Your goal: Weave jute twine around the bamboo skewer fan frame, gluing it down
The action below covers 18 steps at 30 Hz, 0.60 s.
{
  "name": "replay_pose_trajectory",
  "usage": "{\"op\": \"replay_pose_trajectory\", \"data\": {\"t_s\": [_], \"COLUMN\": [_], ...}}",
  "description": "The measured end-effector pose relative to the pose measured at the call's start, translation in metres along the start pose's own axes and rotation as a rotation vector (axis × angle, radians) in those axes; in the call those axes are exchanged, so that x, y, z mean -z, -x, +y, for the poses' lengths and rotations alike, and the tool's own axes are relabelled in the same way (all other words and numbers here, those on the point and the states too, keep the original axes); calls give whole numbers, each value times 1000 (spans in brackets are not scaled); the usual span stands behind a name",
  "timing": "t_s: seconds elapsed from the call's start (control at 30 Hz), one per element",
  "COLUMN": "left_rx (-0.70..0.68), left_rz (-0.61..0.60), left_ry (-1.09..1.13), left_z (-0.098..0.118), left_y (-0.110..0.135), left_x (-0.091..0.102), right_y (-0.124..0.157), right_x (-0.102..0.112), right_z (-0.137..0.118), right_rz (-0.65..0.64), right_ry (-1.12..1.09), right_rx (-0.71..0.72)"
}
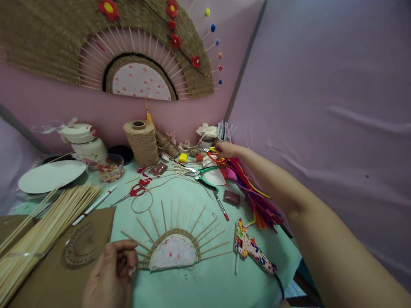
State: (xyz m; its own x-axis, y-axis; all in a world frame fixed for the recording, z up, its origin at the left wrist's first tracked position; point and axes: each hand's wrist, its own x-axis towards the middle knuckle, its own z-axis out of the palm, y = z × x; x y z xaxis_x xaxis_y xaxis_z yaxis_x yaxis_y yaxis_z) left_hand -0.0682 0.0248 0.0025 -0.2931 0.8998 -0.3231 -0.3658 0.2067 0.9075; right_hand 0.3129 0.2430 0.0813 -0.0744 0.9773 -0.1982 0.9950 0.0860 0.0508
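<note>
A small half-round fan piece [175, 252] lies on the green table, with thin sticks radiating from its woven rim and a pink-spotted white centre. My left hand [112, 271] is curled at its left end, close to the lowest sticks; whatever its fingers pinch is hidden. Far across the table, my right hand [225, 149] is closed around the yellow handle of a metal-bladed tool, which looks like scissors [205, 149]. Just in front of that hand are green-handled pruning shears [201, 173] and a bundle of coloured pipe cleaners [260, 201].
A floral glue gun [245, 244] with a cord lies at right. Red scissors [136, 190], a marker [221, 206] and a twine spool [141, 143] stand or lie farther back. Bamboo sticks [41, 239] and a protractor [80, 244] rest on cardboard at left. A large fan [195, 81] hangs behind.
</note>
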Motion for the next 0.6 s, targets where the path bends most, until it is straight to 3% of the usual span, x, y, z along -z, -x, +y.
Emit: {"op": "replay_pose_trajectory", "data": {"t_s": [0.27,0.6], "left_rx": [4,-21], "left_rz": [10,-24], "left_ry": [-2,-14], "left_z": [1,-1], "left_y": [0,1], "left_x": [-2,0], "right_y": [-9,-10], "right_x": [-53,-61], "right_z": [-9,-23], "right_rz": [31,-37], "right_ry": [10,-3], "right_rx": [-62,-172]}}
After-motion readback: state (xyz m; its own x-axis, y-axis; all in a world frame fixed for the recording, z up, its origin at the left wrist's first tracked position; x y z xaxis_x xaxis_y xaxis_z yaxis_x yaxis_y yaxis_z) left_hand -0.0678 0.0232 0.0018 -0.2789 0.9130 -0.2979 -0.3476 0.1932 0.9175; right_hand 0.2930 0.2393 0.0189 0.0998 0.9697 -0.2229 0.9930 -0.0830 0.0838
